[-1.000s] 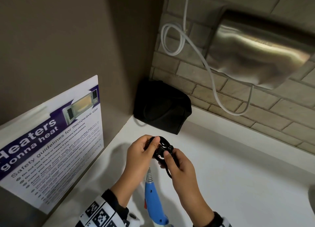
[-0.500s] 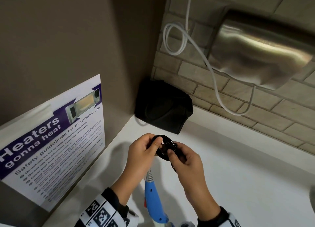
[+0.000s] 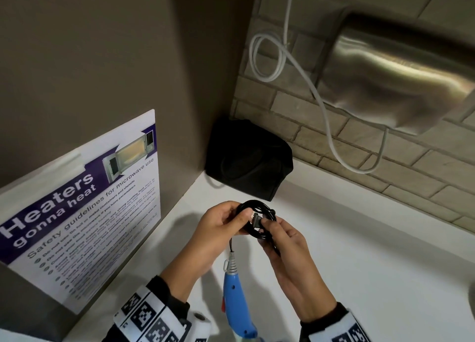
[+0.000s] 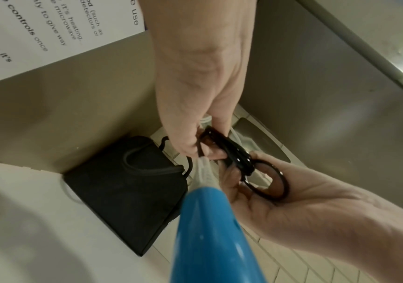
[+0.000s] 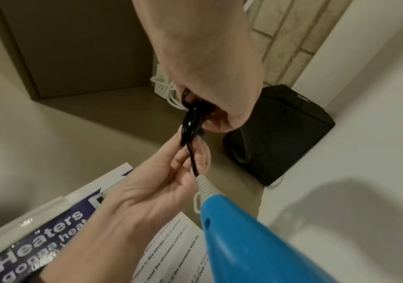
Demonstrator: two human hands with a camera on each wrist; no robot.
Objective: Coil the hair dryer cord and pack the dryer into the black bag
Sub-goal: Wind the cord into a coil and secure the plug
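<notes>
Since a moment ago, both of my hands have edged a little toward the back of the counter, and the plug has come round to face up between my thumbs. The cord (image 3: 257,219) is wound into a small black coil, held in the air above the white counter (image 3: 359,251) near its back left corner. My left hand (image 3: 218,228) pinches the coil's left side, fingers curled round the loops; my right hand (image 3: 285,241) grips the right side with the thumb pressed near the plug.

From the coil a short free run of cord drops to the blue hair dryer (image 3: 237,298), whose handle hangs below my hands, its long axis pointing back toward me.

The black bag (image 3: 246,161) sits in the back left corner, straight ahead of my fingers and well apart from them. My left hand looks slightly nearer to it. I judge the coiling nearly done; the bag's opening isn't visible to me.
</notes>
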